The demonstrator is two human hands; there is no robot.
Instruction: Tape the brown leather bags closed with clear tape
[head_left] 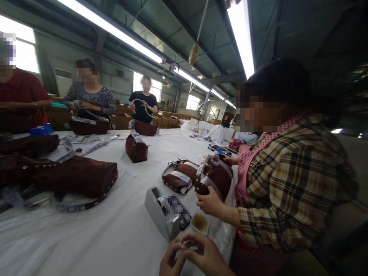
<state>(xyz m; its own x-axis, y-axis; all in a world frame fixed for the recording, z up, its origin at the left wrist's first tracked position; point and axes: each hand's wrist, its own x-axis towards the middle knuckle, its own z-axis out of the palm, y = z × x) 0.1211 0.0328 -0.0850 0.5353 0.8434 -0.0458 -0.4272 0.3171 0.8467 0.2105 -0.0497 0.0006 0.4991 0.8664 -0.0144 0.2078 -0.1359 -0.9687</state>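
My left hand (170, 261) and my right hand (201, 253) meet at the bottom edge of the head view, fingertips pinched together around something small and pale that I cannot make out. They hover just in front of a grey tape dispenser (165, 214) on the white table (109, 230). A small dish with brown paste (200, 223) sits right beside the dispenser.
A person in a plaid shirt (290, 184) sits close on my right, holding a brown bag (215, 178). More brown bags (77, 178) (136, 149) (179, 178) lie on the table. Three other people work at the far left side. Cardboard boxes (169, 122) stand behind.
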